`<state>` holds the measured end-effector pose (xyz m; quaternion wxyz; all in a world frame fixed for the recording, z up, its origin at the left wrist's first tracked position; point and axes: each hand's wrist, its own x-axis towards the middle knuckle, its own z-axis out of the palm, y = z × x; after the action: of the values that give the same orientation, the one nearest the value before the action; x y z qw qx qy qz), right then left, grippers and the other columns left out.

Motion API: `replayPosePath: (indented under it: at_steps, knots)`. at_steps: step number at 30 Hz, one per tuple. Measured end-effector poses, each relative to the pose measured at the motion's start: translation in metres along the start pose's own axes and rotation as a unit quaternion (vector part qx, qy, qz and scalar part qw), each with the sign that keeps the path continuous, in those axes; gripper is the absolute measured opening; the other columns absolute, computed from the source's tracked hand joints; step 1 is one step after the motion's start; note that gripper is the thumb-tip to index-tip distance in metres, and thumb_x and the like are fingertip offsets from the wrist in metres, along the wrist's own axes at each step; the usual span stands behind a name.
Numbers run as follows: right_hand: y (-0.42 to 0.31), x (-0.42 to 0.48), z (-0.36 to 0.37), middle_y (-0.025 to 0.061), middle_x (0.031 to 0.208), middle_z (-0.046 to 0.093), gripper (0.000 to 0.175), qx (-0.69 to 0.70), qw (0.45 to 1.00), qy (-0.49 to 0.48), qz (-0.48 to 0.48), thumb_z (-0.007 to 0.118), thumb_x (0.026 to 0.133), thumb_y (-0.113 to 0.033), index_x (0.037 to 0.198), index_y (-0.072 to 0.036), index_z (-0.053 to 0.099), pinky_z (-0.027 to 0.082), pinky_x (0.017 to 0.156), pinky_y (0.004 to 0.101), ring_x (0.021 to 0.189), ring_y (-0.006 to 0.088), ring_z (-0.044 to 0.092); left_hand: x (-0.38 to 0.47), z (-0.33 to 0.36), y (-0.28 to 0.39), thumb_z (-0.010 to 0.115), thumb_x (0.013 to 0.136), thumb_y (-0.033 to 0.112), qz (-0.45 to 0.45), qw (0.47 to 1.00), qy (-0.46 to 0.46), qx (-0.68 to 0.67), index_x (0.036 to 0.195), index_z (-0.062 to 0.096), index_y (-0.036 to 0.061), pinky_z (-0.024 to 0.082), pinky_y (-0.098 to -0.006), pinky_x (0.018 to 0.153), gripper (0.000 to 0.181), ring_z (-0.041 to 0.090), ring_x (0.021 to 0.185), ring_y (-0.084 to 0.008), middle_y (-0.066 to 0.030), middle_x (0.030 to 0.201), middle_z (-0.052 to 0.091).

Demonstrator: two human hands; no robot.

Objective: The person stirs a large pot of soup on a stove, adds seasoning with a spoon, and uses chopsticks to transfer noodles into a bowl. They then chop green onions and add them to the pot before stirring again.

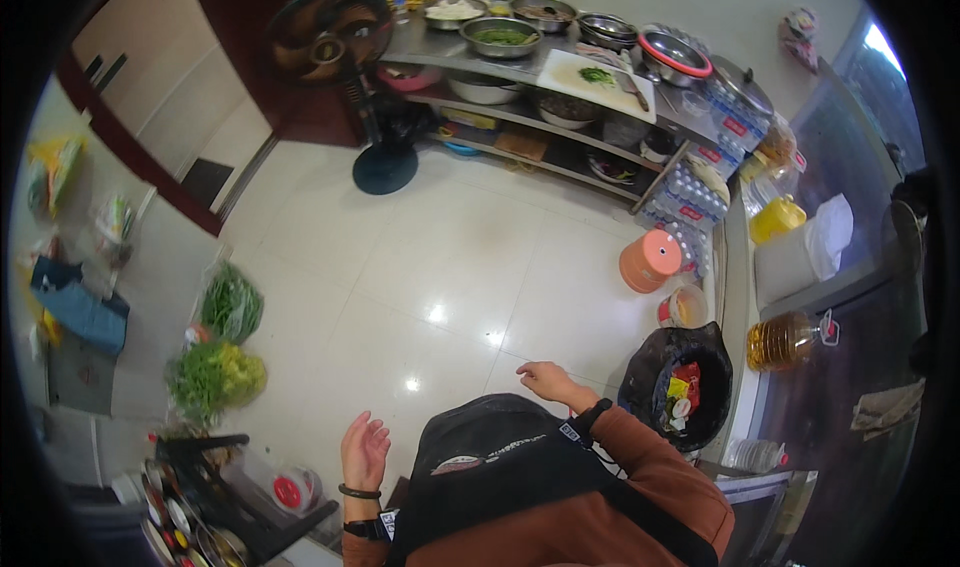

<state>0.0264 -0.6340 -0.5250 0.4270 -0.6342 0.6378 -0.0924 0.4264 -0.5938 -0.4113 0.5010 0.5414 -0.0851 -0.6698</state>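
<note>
My left hand (365, 451) hangs over the pale tiled floor (450, 252), palm partly up, fingers loosely curled and apart, holding nothing. On the other side of my black apron (487, 462), my right hand (546, 381) is bent at the wrist with slack fingers and nothing in it. The closest thing to it is a bin with a black liner (634, 372), which has wrappers in it. Across the room stands a steel table (420, 46). On it are a white cutting board (562, 76) with chopped greens (596, 76) and a knife (634, 93), and a steel bowl of green vegetables (501, 38).
A standing fan (385, 168) is beside the doorway. Bagged greens (232, 304) lie on the floor at the left, near a black rack (202, 462) of jars. An orange bucket (651, 261), a plastic tub (684, 307) and packs of water bottles (686, 199) line the right side.
</note>
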Motion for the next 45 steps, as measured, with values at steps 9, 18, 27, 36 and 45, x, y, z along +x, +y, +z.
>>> replayPosePath:
  at_steps: [9,18,27,36,45]
  knots:
    - [-0.015,0.107,-0.109,0.0156,0.098,0.07,0.029,0.046,0.994,0.102,-0.018,0.056,0.089,-0.021,0.112,-0.007,0.067,0.052,0.082,0.0434,0.093,0.0351,0.065,0.156,0.097,0.071,0.062,0.093,0.021,0.03,0.998,-0.042,0.024,0.122,0.058,0.005,0.051,-0.0275,0.071,0.033,0.062,0.082,-0.0179,-0.0063,0.095,0.065]
    - [0.08,0.144,-0.234,0.01,0.091,0.071,0.027,0.162,0.948,0.258,0.087,0.059,0.09,-0.011,0.115,-0.003,0.065,0.054,0.071,0.031,0.078,0.0189,0.068,0.315,0.339,0.101,0.058,0.095,0.014,-0.033,0.962,-0.212,0.171,0.12,0.058,0.0048,0.053,-0.0273,0.071,0.027,0.064,0.083,-0.0176,-0.0082,0.097,0.065]
    - [0.208,0.228,-0.426,0.0107,0.092,0.07,0.029,0.221,0.936,0.261,0.084,0.058,0.092,-0.014,0.116,0.0,0.064,0.052,0.068,0.0285,0.079,0.0158,0.067,0.372,0.586,0.033,0.052,0.098,0.012,-0.058,0.93,-0.293,0.211,0.12,0.057,0.003,0.054,-0.0268,0.072,0.024,0.066,0.084,-0.0171,-0.0093,0.098,0.066]
    - [0.144,0.461,-0.638,0.0233,0.133,0.049,0.063,-0.025,0.926,0.345,-0.153,0.07,0.083,-0.024,0.137,-0.003,0.046,0.04,0.102,0.0438,0.123,0.0389,0.048,0.422,0.69,0.023,0.051,0.098,0.011,-0.051,0.944,-0.25,0.209,0.121,0.056,0.0026,0.054,-0.0269,0.073,0.025,0.066,0.084,-0.0166,-0.0096,0.099,0.066]
    - [0.08,0.735,-0.713,0.0242,0.138,0.041,0.093,-0.123,0.917,0.369,-0.091,0.077,0.07,-0.05,0.143,-0.007,0.039,0.022,0.112,0.0499,0.133,0.0376,0.035,0.537,0.74,0.015,0.055,0.097,0.012,-0.1,0.954,-0.208,0.19,0.122,0.055,0.0015,0.053,-0.0289,0.074,0.028,0.065,0.085,-0.0186,-0.0109,0.1,0.065]
